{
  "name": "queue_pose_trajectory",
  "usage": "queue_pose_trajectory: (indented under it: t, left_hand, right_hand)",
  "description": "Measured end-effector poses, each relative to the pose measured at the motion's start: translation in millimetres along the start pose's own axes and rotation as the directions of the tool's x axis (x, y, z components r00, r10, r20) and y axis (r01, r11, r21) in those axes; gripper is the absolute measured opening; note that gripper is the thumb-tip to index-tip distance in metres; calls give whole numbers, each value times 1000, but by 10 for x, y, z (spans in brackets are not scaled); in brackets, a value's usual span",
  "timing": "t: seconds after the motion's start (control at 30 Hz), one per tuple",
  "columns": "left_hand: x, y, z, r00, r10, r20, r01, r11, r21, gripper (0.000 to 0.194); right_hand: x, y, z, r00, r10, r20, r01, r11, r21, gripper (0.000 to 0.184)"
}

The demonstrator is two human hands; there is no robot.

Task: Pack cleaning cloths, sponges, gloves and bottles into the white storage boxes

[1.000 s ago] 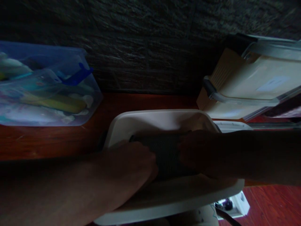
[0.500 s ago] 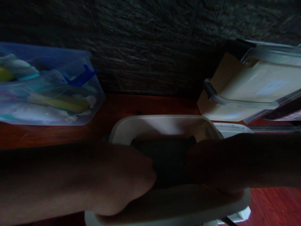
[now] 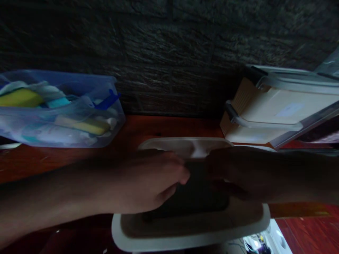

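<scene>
A white plastic bin (image 3: 185,243) with a wide rounded rim stands low in front of me. A dark, flat, roughly rectangular thing (image 3: 200,197) lies inside it; it looks like folded cloth, but the dim light hides its kind. My left hand (image 3: 156,180) reaches over the bin from the left, fingers bent and thumb apart from them, with nothing visible between. My right hand (image 3: 227,173) comes in from the right, in deep shadow. A gap shows between its thumb and fingers. Both hands are over the dark thing; whether they touch it cannot be told.
On the left, a clear bluish tub (image 3: 79,135) holds yellow sponges and white items. Stacked cream boxes (image 3: 265,109) with grey latched lids stand on the right. A stone-textured wall (image 3: 164,56) rises behind the reddish wooden surface (image 3: 169,125). A white container (image 3: 278,236) sits at lower right.
My hands have lifted and drawn closer together over the bin, and more of the dark thing's near edge shows. The thumbs now stand apart from the fingers. The view has shifted slightly.
</scene>
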State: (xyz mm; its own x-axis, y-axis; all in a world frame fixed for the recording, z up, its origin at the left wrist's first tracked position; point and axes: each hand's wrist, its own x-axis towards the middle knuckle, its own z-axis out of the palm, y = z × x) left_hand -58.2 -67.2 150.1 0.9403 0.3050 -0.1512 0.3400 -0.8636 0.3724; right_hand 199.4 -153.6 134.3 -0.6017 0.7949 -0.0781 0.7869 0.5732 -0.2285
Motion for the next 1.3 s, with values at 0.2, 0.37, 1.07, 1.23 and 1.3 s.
queue_pose_trajectory:
  t: [0.2,0.37,1.07,1.23,1.3]
  left_hand:
    - [-19,-71,-28,954,19,-299,3,997,75,23]
    - [-20,-237,172,861,-67,-504,152,980,129,36]
    - [226,-507,107,803,-180,-568,190,981,-42,35]
    - [95,-461,-2,770,-147,-620,211,977,30,38]
    - [-43,-457,-117,745,-141,-652,227,973,49,36]
  right_hand:
    - [-201,31,-86,908,91,-409,-119,992,-43,42]
    - [-216,144,144,839,232,-491,-243,969,43,66]
    - [131,697,435,796,448,-407,-331,885,326,72]
    - [147,740,332,829,404,-386,-367,915,169,75]
    - [185,719,266,831,394,-392,-357,919,168,75]
